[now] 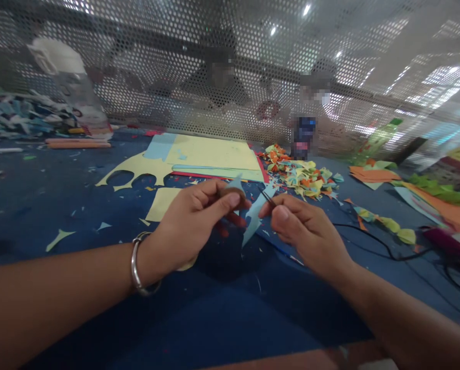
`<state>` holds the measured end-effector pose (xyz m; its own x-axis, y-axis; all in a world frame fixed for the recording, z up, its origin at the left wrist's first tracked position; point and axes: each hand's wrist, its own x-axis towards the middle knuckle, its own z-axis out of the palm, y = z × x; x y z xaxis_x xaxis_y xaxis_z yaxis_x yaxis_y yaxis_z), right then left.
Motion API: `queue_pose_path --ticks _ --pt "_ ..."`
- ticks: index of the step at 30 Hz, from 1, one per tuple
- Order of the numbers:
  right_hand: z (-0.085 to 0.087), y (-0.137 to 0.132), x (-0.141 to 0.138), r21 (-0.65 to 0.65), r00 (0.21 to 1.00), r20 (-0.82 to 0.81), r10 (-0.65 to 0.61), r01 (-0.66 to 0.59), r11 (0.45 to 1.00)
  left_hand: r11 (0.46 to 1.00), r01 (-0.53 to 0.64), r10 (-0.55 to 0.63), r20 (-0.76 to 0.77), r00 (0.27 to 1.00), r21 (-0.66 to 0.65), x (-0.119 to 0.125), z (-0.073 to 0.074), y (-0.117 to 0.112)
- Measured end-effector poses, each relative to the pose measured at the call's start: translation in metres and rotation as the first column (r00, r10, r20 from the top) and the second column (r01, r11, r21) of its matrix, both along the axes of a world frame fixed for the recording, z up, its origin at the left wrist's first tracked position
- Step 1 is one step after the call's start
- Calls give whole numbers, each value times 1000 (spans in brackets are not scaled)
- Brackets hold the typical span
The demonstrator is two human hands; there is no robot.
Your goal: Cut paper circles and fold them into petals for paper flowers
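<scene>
My left hand (199, 216), thumb against bent fingers, pinches a light blue paper piece (235, 182) and what looks like a small brown disc, partly hidden by the thumb. In my right hand (303, 226) is a thin dark two-pronged tool (266, 196), its points toward the left hand; most of it is covered by the fingers, so its kind is unclear. Between the hands appears a jagged light blue paper scrap (256, 209); I cannot tell whether it hangs or lies on the table. Beneath the left hand lies a pale yellow paper piece (161, 204).
Yellow sheets (214, 149) and a cut-out yellow sheet (137, 167) lie ahead. Beyond my right hand are a colourful paper-piece pile (307, 177) and a black cable (372, 244). A bottle (78, 92) stands back left before a perforated screen (149, 61); people are behind it.
</scene>
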<state>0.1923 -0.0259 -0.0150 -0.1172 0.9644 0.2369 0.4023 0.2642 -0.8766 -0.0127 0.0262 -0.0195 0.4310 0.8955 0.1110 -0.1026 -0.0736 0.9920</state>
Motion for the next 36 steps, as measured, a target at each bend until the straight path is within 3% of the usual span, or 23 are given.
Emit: queue_pose_path --ticks 3,5,9,12,16,20,27,36 --pt "-1 -2 4 -20 996 -86 -9 7 1000 975 -174 174 16 985 137 -4 7 0" --pt "-1 -5 7 -17 991 -131 -24 22 1000 965 -194 197 1 980 178 -4 8 1" --pt "1 -9 12 82 985 -146 -88 101 991 999 -16 18 -35 999 49 2 0 5" --pt "6 -9 11 115 991 33 -127 122 986 992 107 -109 -26 994 -68 3 -5 5" --pt "12 -7 7 26 959 277 -58 53 998 978 200 -201 -9 980 -60 1 -6 3" --pt "13 -5 6 8 936 351 -37 37 999 970 240 -239 21 971 -48 1 -5 2" --pt "13 -6 5 -46 945 327 28 -13 999 964 262 -259 62 964 -52 2 -3 -3" --pt "13 -7 2 24 948 313 55 -66 998 963 264 -260 67 963 -49 3 -3 -5"
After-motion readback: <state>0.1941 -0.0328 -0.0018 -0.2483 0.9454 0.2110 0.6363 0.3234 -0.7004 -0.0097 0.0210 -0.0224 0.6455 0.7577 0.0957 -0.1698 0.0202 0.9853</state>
